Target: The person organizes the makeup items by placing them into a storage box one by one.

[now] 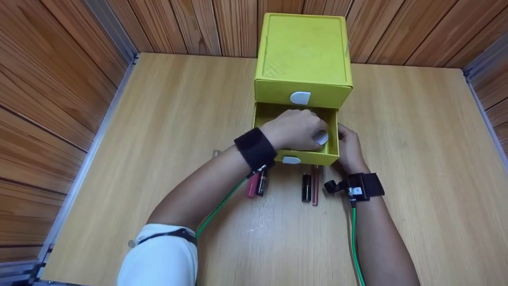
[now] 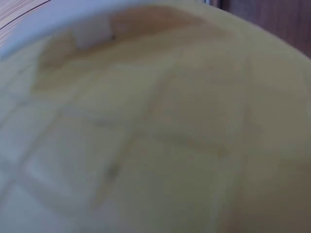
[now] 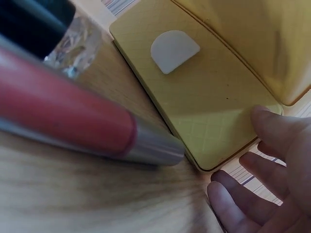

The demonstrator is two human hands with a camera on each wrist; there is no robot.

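Observation:
My left hand reaches into the pulled-out lower drawer of a yellow drawer box. Its curled fingers hold a white round-ended object, whose kind is unclear and mostly hidden by the hand. The left wrist view is filled by a blurred yellow quilted surface beneath a white tab. At the drawer's right side is my right hand. In the right wrist view its thumb touches the drawer front's corner, while the fingers extend loosely beside it.
On the table before the drawer lie a pink tube, a black tube, a black capped item and a slim reddish lip gloss tube. A small round disc lies near the left sleeve. Wood-panelled walls enclose the table.

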